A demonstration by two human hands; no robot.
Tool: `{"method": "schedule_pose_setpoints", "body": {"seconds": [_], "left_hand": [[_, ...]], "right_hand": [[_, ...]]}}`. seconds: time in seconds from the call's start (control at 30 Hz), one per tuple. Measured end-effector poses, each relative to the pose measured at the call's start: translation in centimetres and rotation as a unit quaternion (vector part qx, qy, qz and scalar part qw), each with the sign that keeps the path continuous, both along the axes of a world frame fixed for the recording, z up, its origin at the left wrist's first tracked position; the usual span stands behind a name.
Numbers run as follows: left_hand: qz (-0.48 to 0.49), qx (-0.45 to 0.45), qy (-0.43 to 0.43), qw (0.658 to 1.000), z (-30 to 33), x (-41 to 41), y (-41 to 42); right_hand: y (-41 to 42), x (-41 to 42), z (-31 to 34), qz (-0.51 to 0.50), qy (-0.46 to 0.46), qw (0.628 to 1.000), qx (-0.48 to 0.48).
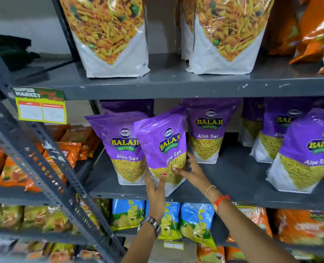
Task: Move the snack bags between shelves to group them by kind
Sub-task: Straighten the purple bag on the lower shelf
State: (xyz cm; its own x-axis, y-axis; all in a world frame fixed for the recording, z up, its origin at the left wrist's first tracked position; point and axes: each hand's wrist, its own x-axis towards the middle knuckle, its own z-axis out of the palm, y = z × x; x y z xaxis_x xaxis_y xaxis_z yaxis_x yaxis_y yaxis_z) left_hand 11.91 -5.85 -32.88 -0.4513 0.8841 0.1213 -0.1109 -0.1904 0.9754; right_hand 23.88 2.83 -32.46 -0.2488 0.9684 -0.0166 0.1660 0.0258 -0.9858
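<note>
A purple Aloo Sev bag [163, 147] leans tilted at the front of the grey middle shelf [233, 175]. My left hand [155, 192] grips its lower left corner from below, thumb on the front. My right hand [189, 171] holds its lower right side, fingers behind the bag. Another purple Aloo Sev bag [123, 147] stands just left of it, partly overlapped. More of the same bags stand behind [208, 130] and to the right [307, 150].
Two large white mixture bags [110, 35] [227, 33] and orange bags [312, 29] stand on the upper shelf. Blue chip bags [195, 221] and orange bags [301, 226] fill the shelf below. A slanted grey rack post [43, 149] crosses at left, with orange packs [70, 149] behind it.
</note>
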Motion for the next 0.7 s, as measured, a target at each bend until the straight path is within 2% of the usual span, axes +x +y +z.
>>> {"method": "schedule_pose_setpoints", "body": {"seconds": [0.13, 0.4, 0.6, 0.7], "left_hand": [[0.002, 0.014, 0.009, 1.0, -0.3, -0.4, 0.7], [-0.1, 0.005, 0.06, 0.993, 0.7, 0.5, 2.9], [-0.187, -0.053, 0.006, 0.981, 0.2, 3.5, 6.0], [-0.216, -0.062, 0.01, 0.974, -0.4, 4.6, 6.8]], "right_hand": [[0.1, 0.2, 0.2, -0.018, -0.017, 0.999, 0.029], [-1.6, 3.4, 1.2, -0.184, -0.024, 0.98, 0.075], [-2.4, 7.2, 1.0, -0.286, -0.075, 0.952, 0.082], [-2.7, 8.4, 0.6, -0.317, -0.078, 0.943, 0.065]]}}
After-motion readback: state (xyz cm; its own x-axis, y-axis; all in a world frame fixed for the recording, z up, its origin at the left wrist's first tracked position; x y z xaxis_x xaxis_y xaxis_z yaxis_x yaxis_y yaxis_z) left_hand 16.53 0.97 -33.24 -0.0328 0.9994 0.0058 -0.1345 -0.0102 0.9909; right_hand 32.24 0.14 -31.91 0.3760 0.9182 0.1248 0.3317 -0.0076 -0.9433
